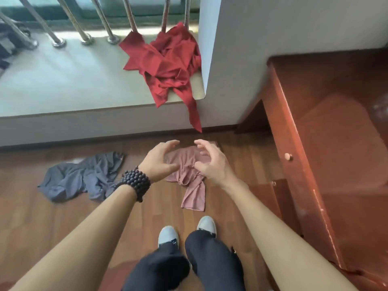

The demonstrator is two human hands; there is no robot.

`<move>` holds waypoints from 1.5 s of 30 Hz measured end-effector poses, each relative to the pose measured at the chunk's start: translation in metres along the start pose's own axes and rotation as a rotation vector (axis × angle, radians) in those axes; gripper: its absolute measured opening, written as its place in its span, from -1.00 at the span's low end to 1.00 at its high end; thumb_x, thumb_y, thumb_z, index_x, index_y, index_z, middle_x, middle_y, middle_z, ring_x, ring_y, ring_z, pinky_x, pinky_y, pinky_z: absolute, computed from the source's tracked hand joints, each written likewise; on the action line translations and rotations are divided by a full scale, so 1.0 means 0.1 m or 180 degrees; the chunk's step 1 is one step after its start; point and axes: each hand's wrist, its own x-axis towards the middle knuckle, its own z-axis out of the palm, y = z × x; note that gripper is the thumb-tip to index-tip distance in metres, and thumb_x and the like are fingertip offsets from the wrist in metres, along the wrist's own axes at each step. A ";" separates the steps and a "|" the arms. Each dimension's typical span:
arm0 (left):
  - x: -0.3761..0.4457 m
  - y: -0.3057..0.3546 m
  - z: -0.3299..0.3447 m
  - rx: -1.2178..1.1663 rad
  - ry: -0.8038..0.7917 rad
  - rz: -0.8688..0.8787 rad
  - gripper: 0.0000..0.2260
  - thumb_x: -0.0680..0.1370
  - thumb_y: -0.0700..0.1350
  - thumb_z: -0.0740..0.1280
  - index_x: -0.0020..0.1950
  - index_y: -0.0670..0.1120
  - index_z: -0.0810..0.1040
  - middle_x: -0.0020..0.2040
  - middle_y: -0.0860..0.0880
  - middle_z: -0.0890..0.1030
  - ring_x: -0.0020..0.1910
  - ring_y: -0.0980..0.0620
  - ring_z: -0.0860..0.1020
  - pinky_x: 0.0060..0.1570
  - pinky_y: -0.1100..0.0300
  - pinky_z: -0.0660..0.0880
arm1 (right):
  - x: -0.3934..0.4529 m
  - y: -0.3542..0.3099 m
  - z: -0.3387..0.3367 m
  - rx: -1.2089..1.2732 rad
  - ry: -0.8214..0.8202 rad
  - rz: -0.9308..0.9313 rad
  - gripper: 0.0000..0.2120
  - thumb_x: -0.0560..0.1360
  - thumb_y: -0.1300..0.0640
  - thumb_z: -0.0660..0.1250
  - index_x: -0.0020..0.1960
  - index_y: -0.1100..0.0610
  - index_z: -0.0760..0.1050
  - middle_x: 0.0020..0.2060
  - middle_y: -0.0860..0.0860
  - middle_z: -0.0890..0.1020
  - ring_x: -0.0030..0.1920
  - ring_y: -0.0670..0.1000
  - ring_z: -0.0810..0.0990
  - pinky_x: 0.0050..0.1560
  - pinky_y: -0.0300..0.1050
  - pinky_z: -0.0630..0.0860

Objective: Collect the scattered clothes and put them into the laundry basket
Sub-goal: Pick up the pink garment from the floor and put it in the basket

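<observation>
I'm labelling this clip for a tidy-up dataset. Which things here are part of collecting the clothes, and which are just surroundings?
Part of the job:
- pink top on the floor, under both open hands: left hand, right hand
- grey garment on the floor
- red garment on the ledge, one end hanging over
No laundry basket is in view.

Just surroundings:
- wooden cabinet
- metal railing
- bead bracelet

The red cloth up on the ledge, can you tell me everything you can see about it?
The red cloth is a bright, deep red garment of thin, smooth-looking fabric, crumpled in a loose heap with many folds and pointed flaps. It lies on the pale ledge, by the metal railing posts and against the white wall corner. Two strips spill over the ledge's front edge; the longer one hangs down almost to the wooden floor. Neither hand touches it.
</observation>
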 end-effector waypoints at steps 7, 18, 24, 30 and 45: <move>2.10 -1.85 1.57 0.0695 -0.1018 -0.0140 -0.03 0.37 0.09 0.52 0.61 0.03 0.00 0.56 -0.11 0.17 0.52 -0.10 0.27 0.47 0.01 0.30 | 1.97 2.17 0.94 -0.0906 -0.0740 0.0248 -0.19 0.43 0.14 0.43 0.60 -0.13 0.20 0.53 0.05 0.26 0.52 0.05 0.31 0.31 -0.21 0.25; 3.52 -3.58 3.75 0.1868 -0.0960 -0.0523 0.25 0.15 0.43 0.43 0.47 0.30 -0.47 0.60 -0.06 -0.36 0.58 -0.30 -0.29 0.26 -0.61 -0.04 | 3.40 4.59 1.88 -0.3209 -0.1545 0.0469 0.19 0.37 -0.26 0.52 0.60 -0.30 -0.36 0.56 0.10 -0.52 0.52 0.36 -0.55 0.45 0.63 -0.19; 3.59 -3.77 4.05 0.2170 -0.0591 -0.0320 0.03 0.29 0.27 0.44 0.52 0.33 -0.23 0.55 -0.11 -0.11 0.52 -0.35 0.00 0.21 -0.48 0.29 | 3.45 4.87 2.15 -0.3194 -0.1333 0.0464 0.00 0.44 0.00 0.54 0.63 -0.26 -0.06 0.64 0.10 -0.27 0.61 0.37 -0.28 0.49 0.55 0.06; 3.51 -3.57 3.87 0.1457 -0.0592 -0.0057 -0.47 0.37 -0.17 0.44 0.31 -0.01 0.40 0.38 -0.16 0.41 0.20 -0.30 0.49 0.02 -0.08 0.47 | 3.13 4.76 2.09 -0.1977 -0.0743 0.0431 -0.50 0.62 0.21 0.20 0.54 0.00 0.36 0.62 0.08 0.19 0.63 0.19 0.10 0.58 0.10 0.08; 1.51 -0.19 1.16 -0.0751 -0.0527 0.0783 -0.38 0.45 0.11 0.23 0.52 0.07 0.28 0.34 0.04 0.41 0.28 0.15 0.36 0.32 0.20 0.31 | 0.87 1.19 0.11 0.0580 0.1295 0.0223 -0.38 0.36 0.25 0.42 0.38 -0.09 0.47 0.34 -0.07 0.46 0.38 -0.11 0.43 0.37 -0.25 0.44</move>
